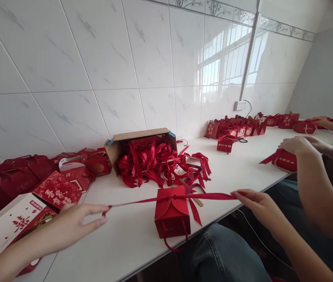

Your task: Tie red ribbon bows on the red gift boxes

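A small red gift box (171, 225) with a petal-fold top and a cord handle sits near the table's front edge. Stretched across its top is a red ribbon (213, 196), pulled out to both sides. My left hand (80, 223) pinches the ribbon's left end between thumb and fingers. On the right, my right hand (254, 201) grips the other stretch of ribbon, its fingers closed. Neither hand touches the box itself. A loose tail of ribbon hangs beside the box's right side.
Behind the box, a cardboard carton (112, 152) lies on its side, spilling red ribbons (154, 160). Red gift boxes (57, 190) crowd the left; more line the wall (237, 127). At right, a co-worker's hands (298, 145) hold a red bag (285, 160); another person's hand (321, 119) is farther back.
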A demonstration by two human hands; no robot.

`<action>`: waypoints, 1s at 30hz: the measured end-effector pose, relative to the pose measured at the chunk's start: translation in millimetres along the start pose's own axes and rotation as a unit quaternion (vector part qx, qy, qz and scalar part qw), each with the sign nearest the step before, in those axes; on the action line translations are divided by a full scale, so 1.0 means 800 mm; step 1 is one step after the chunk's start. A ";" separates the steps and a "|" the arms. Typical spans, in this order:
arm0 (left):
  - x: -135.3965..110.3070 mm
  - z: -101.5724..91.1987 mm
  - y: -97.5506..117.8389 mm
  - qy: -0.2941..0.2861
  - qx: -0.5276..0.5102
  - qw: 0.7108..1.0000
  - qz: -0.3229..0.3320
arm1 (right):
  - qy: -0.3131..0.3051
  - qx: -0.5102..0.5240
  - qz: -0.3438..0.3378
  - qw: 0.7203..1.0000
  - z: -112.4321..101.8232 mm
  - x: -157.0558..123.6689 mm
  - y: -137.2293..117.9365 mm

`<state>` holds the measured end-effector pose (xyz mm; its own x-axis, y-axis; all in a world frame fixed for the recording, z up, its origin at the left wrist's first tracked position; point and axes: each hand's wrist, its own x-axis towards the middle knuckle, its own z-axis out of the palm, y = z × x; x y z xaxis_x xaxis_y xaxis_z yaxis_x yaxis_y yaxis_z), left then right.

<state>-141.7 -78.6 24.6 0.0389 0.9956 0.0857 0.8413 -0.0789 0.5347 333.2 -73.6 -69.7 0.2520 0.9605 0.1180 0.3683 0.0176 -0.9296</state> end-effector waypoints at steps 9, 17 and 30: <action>0.017 0.078 0.090 -0.033 -0.109 0.987 0.115 | -0.065 -0.026 -0.194 0.978 0.087 -0.006 -0.081; 0.045 0.138 0.108 -0.087 -0.279 0.951 0.098 | -0.161 0.010 -0.104 0.982 0.155 0.001 -0.080; 0.044 0.142 0.097 -0.204 -0.419 0.884 -0.036 | -0.246 -0.005 -0.062 0.967 0.142 0.009 -0.085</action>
<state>-14.0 -43.7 -26.6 0.3366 0.9217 -0.1930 0.1612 0.1455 0.9761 208.1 -36.5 -45.5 -0.2498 0.9672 0.0464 0.3783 0.1416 -0.9148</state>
